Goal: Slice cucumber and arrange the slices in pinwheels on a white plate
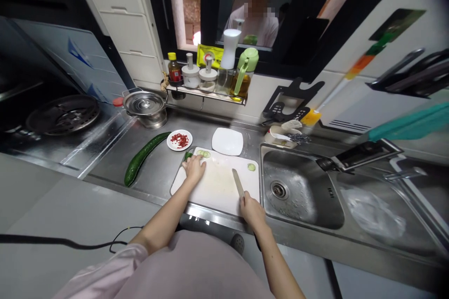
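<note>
The left hand [194,169], hold unclear, half covers the cucumber piece [188,154] at the far left corner of the board [217,187]; the right hand [253,210], farther off, clutches the knife [237,181].

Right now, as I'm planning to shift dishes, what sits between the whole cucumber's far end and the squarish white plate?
In the head view, a small round plate of small red pieces lies between the cucumber and the squarish plate.

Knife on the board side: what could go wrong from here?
The bare left hand is at the cucumber piece; a stroke there by the knife in the right hand might nick a finger. The lone slice lies near the board's edge beside the sink, so a bump could knock it in.
</note>
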A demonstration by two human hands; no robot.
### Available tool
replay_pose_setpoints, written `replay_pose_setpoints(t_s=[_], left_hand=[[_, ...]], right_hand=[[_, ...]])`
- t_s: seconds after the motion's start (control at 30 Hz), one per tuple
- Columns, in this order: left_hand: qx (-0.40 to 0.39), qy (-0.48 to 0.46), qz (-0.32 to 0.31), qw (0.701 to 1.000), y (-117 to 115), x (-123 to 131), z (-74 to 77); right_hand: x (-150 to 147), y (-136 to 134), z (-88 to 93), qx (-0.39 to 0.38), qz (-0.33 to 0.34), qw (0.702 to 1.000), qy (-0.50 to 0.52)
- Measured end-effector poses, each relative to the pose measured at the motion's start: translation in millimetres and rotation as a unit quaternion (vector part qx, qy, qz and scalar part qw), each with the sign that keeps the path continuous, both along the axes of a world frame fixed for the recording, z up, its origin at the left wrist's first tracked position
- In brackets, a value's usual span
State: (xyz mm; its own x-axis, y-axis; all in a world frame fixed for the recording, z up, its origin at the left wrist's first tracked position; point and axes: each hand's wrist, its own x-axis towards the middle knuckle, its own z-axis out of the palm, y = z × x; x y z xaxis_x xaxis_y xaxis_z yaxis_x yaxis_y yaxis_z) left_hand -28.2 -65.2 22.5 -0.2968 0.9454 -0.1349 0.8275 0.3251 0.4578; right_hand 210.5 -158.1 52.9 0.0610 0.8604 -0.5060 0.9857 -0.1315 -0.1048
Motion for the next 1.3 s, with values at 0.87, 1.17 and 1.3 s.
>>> replay_pose_setpoints(t_s=[0.87,1.17,1.3], left_hand=[[-0.044,-0.156,-0.011,0.987,36,23,-10.9],[-0.098,-0.168,-0.105,0.975,9,42,-16.6],[-0.088,-0.113,-0.145,0.979,8,47,-9.2]], right_hand=[[0,1,-0.7,0.002,-0.007,1.0,0.025],[0,0,-3.1,0.01,-0.019,0.999,0.042],[2,1,-2.8,0.01,-0.006,0.999,0.035]])
